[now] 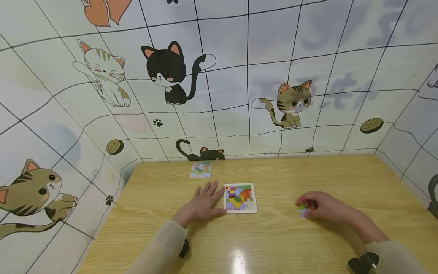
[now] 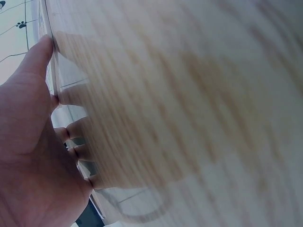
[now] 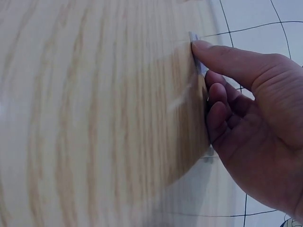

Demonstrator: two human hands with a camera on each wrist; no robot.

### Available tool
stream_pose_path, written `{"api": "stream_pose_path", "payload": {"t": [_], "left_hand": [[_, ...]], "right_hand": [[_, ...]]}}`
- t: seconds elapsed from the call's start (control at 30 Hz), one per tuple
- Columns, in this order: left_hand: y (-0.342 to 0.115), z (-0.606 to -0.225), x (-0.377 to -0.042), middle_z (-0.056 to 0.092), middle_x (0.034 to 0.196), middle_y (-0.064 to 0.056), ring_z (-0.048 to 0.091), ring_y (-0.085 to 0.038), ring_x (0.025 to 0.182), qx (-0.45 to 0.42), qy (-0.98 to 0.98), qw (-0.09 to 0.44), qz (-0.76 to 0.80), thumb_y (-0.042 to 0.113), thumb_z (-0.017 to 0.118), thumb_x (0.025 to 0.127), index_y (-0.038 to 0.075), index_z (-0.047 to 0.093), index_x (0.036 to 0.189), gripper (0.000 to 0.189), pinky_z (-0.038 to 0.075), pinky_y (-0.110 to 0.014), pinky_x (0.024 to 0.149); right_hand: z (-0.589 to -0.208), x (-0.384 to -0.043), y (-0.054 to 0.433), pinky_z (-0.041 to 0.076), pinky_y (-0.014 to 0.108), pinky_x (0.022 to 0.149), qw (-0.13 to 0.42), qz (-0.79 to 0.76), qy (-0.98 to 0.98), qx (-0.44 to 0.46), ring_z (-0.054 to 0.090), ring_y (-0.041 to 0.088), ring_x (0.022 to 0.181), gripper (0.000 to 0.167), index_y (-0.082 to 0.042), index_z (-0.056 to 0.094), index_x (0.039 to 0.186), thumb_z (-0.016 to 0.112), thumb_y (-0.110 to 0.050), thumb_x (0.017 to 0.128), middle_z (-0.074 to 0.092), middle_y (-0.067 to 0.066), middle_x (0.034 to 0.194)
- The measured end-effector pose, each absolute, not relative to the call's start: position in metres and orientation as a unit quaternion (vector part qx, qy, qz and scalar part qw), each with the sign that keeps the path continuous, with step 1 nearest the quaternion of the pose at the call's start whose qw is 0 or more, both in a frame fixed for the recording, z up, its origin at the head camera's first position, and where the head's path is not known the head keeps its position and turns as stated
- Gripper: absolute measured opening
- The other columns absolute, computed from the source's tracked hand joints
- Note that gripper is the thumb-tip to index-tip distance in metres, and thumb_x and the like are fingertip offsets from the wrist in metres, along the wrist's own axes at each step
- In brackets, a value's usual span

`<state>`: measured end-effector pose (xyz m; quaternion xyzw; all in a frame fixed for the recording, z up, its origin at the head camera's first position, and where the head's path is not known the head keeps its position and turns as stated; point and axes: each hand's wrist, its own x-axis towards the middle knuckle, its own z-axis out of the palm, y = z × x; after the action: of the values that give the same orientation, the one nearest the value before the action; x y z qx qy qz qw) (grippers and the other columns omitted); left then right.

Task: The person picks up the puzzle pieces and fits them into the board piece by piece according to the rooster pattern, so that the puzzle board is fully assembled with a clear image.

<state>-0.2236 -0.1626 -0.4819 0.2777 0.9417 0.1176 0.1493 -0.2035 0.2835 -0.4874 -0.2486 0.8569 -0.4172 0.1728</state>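
Note:
A rooster jigsaw puzzle (image 1: 238, 198) in a white-rimmed square tray lies on the wooden table, with a pale patch at its lower right. My left hand (image 1: 204, 203) rests at the tray's left side, fingers spread and straight, thumb and index finger by its edge. To the right of the tray, my right hand (image 1: 325, 208) pinches a puzzle piece (image 1: 302, 209) coloured green and lilac between thumb and fingers. In the right wrist view the same puzzle piece (image 3: 197, 61) appears edge-on at the thumb tip, close to the table.
Near the table's back edge lies a small square rooster picture card (image 1: 200, 170). Cat-printed walls (image 1: 232, 95) stand behind and beside the wooden table (image 1: 273, 243).

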Motion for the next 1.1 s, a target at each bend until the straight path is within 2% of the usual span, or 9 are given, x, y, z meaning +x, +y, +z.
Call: {"api": "stream_pose_path", "payload": {"t": [0.13, 0.37, 0.53, 0.73, 1.1], "left_hand": [[-0.162, -0.483, -0.223, 0.010, 0.170, -0.018, 0.005, -0.041, 0.155, 0.278, 0.942, 0.148, 0.116, 0.058, 0.053, 0.102, 0.016, 0.025, 0.165, 0.081, 0.008, -0.068, 0.118], [-0.162, -0.481, -0.224, 0.010, 0.170, -0.019, 0.006, -0.042, 0.155, 0.281, 0.942, 0.145, 0.114, 0.058, 0.053, 0.102, 0.016, 0.024, 0.165, 0.081, 0.008, -0.068, 0.118], [-0.162, -0.479, -0.224, 0.011, 0.170, -0.019, 0.006, -0.042, 0.155, 0.278, 0.942, 0.145, 0.115, 0.057, 0.054, 0.101, 0.015, 0.025, 0.165, 0.081, 0.009, -0.068, 0.118], [-0.162, -0.481, -0.224, 0.011, 0.170, -0.018, 0.006, -0.042, 0.155, 0.279, 0.943, 0.144, 0.114, 0.059, 0.053, 0.101, 0.016, 0.025, 0.165, 0.082, 0.009, -0.068, 0.118], [-0.162, -0.480, -0.223, 0.010, 0.170, -0.018, 0.005, -0.041, 0.156, 0.276, 0.943, 0.148, 0.113, 0.059, 0.053, 0.102, 0.016, 0.024, 0.165, 0.082, 0.008, -0.068, 0.118]], "right_hand": [[-0.487, -0.203, 0.283, 0.043, 0.027, 0.065, 0.174, -0.419, 0.854, -0.254, 0.046, 0.010, 0.079, 0.034, -0.002, 0.063, 0.119, 0.079, -0.011, 0.090, 0.058, 0.008, 0.104], [-0.482, -0.204, 0.276, 0.046, 0.027, 0.061, 0.150, -0.425, 0.860, -0.240, 0.051, 0.010, 0.074, 0.031, -0.003, 0.060, 0.105, 0.083, -0.010, 0.086, 0.058, 0.005, 0.087], [-0.477, -0.208, 0.259, 0.047, 0.027, 0.064, 0.128, -0.427, 0.866, -0.226, 0.054, 0.011, 0.075, 0.017, -0.004, 0.063, 0.100, 0.076, -0.003, 0.089, 0.060, 0.003, 0.087], [-0.475, -0.215, 0.232, 0.047, 0.026, 0.065, 0.110, -0.460, 0.850, -0.234, 0.055, 0.012, 0.077, 0.010, -0.003, 0.063, 0.098, 0.071, 0.000, 0.093, 0.061, 0.004, 0.088], [-0.475, -0.228, 0.171, 0.050, 0.025, 0.069, 0.100, -0.503, 0.826, -0.235, 0.059, 0.017, 0.081, 0.012, -0.001, 0.065, 0.099, 0.074, 0.001, 0.091, 0.064, 0.005, 0.091]]}}
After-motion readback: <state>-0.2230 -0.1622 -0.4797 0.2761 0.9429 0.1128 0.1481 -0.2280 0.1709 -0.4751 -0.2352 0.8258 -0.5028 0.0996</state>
